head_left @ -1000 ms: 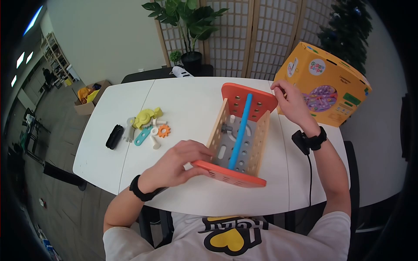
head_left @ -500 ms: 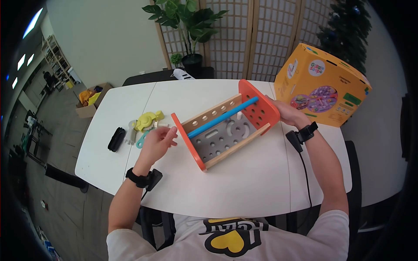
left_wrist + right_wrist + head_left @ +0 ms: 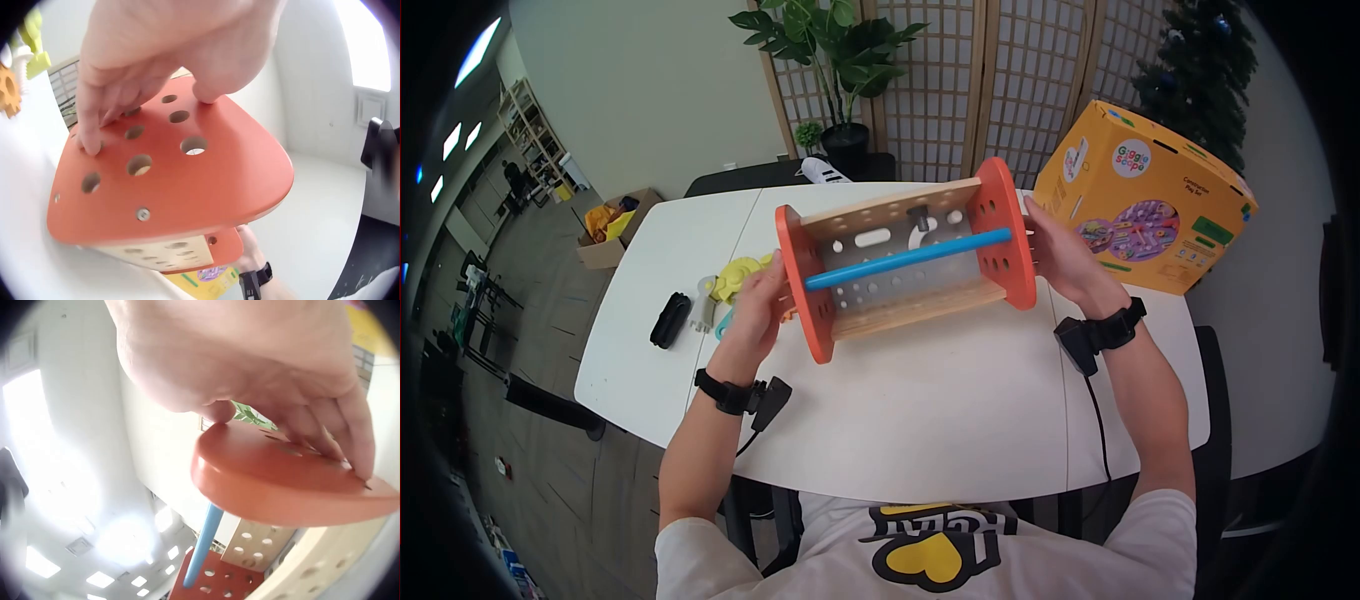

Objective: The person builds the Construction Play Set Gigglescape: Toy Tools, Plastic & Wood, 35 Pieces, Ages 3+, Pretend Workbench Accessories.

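A toy toolbox with red end panels, pale wooden sides, a grey perforated base and a blue bar (image 3: 910,258) is tilted between both hands, seemingly raised off the table. The left hand (image 3: 757,310) grips the left red panel (image 3: 219,175), fingertips against its holed outer face and thumb near its edge. On the other end, the right hand (image 3: 1072,262) grips the right red panel (image 3: 269,475), with its thumb at the edge and its fingers spread over the outer face. A grey bolt-like piece (image 3: 918,215) shows inside the box.
Beside the left hand lie yellow-green toy parts (image 3: 735,278) and a grey piece, partly covered, with a black case (image 3: 670,320) farther left. A yellow carton (image 3: 1145,200) stands at the table's right rear. Cables hang from both wrist cameras.
The left hand has moved from the toolbox's near panel, off it, and back onto the left panel. The toolbox has turned sideways and tipped. The right hand has shifted down along its panel.
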A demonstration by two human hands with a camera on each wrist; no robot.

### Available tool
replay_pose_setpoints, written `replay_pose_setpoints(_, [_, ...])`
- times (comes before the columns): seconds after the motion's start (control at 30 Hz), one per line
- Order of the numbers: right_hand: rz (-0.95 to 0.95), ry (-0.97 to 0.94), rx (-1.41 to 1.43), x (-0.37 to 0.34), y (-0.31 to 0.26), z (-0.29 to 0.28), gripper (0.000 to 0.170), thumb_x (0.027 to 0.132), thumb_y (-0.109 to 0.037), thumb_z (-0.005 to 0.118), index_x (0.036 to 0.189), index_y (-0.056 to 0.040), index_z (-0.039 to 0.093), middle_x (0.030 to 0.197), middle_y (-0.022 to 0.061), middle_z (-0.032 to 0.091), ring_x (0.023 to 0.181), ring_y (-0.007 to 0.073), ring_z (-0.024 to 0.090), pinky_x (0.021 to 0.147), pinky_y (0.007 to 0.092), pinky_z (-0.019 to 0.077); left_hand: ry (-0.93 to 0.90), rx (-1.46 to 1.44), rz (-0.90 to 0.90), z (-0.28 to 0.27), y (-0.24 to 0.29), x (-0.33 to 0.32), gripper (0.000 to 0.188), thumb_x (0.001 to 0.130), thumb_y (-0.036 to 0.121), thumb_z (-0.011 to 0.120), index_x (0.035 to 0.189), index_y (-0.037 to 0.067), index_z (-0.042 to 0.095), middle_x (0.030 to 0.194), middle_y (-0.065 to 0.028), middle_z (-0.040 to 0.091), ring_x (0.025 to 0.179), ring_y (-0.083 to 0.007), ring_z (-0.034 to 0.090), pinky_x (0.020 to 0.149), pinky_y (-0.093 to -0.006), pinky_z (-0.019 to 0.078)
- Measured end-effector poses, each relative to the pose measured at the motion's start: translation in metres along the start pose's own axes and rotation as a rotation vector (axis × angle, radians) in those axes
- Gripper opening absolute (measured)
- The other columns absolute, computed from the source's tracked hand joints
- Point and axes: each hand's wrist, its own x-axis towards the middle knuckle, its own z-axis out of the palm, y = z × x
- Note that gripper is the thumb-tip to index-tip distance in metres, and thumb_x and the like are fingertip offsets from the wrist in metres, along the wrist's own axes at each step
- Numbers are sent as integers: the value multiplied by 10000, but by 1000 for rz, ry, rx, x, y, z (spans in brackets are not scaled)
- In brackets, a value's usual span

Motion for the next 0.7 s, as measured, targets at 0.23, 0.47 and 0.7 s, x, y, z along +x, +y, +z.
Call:
replay_pose_setpoints(0.23, [-170, -116, 117, -22, -13, 13, 646, 1034, -446, 584, 1471, 14, 464, 1291, 169, 655, 1158, 235, 642, 1063, 371, 450, -7, -208, 145, 6, 35, 2, 552, 1058, 408, 515, 1410, -17, 540, 1297, -138, 652, 1210, -210, 602, 1036, -364, 467])
replay_pose_setpoints(0.47, [-370, -239, 21, -25, 17, 4, 935, 925, -198, 764, 1614, 35, 178, 1563, 218, 434, 1407, 283, 481, 1186, 411, 365, -15, -150, 192, 16, 34, -10, 641, 1012, 320, 556, 1524, -31, 397, 1388, -178, 611, 1298, -242, 577, 1122, -375, 425])
replay_pose_setpoints(0.7, [-383, -286, -68, -33, 38, -6, 1095, 878, -137, 795, 1655, -90, 24, 1620, 229, 344, 1452, 302, 434, 1220, 436, 329, -59, -149, 143, 17, 12, -21, 621, 982, 241, 603, 1510, -20, 406, 1435, -202, 560, 1343, -254, 537, 1156, -396, 403])
